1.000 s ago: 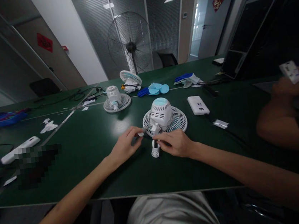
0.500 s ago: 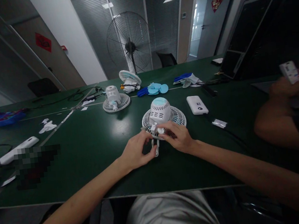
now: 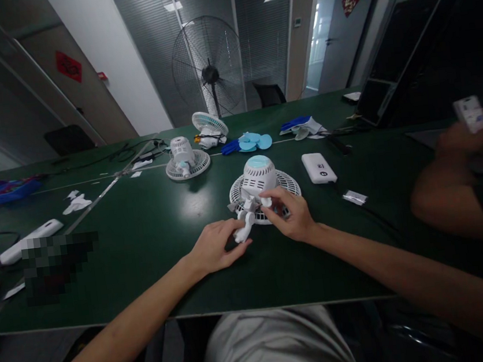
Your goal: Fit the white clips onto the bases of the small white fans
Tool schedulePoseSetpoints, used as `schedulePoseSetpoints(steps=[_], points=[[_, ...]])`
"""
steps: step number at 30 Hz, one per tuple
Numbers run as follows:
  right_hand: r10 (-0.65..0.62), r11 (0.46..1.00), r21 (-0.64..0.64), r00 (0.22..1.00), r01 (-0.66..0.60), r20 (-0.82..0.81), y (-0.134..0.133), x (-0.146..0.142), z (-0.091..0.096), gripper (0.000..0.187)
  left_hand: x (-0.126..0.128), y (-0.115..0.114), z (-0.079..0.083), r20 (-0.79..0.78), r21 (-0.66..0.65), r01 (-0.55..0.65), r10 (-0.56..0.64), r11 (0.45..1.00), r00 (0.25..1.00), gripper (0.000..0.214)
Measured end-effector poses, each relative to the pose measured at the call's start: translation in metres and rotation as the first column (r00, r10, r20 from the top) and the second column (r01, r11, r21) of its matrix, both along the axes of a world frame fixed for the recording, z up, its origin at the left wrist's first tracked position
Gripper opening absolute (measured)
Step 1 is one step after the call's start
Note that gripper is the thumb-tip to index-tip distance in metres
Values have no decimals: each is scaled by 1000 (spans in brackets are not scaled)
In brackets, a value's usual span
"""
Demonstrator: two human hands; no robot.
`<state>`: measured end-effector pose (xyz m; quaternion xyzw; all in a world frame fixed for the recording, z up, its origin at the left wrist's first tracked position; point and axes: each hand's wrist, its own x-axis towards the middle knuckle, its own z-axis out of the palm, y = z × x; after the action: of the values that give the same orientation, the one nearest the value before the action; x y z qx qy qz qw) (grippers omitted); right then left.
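Note:
Face down on the green table [image 3: 156, 272] lies a small white fan [image 3: 259, 174], its rounded motor housing pointing up over the round grille. A white clip [image 3: 246, 228] sticks out from the fan's near side. My left hand [image 3: 216, 246] has it between thumb and fingers. On the right of the same joint, my right hand [image 3: 292, 214] pinches a small white knob [image 3: 266, 201] between thumb and fingertips. The fingers partly cover the joint between clip and housing.
Behind stand a second white fan [image 3: 183, 153] and a third [image 3: 209, 129]. Blue fan blades [image 3: 254, 141] and gloves [image 3: 303, 127] lie at the back. A white power bank [image 3: 318, 168] is on the right. Another person's arm [image 3: 448, 198] rests farther right, holding a white object [image 3: 472, 114].
The clip has swung down and to the left, with my left fingers on it. My right hand has shifted slightly right, and the knob shows more clearly.

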<state>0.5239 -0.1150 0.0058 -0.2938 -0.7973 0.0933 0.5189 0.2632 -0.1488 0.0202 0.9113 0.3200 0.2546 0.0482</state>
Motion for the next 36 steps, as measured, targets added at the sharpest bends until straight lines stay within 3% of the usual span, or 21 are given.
schedulePoseSetpoints(steps=[7, 14, 26, 32, 36], points=[[-15, 1000, 16, 999, 15, 41, -1, 0, 4, 29, 1, 0, -1, -66, 127, -37, 46, 991, 997, 24], [7, 995, 99, 995, -17, 99, -3, 0, 5, 31, 3, -2, 10, -197, 304, -31, 94, 952, 976, 26], [33, 994, 96, 988, -48, 154, -3, -1, 3, 34, 8, 5, 2, -261, 222, -91, 149, 971, 954, 31], [80, 990, 108, 986, -96, 145, 1, -1, -1, 34, 7, 8, -1, -198, 208, -148, 190, 967, 962, 32], [40, 987, 148, 983, -67, 180, 3, -2, -4, 33, 7, 8, 1, -219, 140, -142, 171, 980, 961, 30]])
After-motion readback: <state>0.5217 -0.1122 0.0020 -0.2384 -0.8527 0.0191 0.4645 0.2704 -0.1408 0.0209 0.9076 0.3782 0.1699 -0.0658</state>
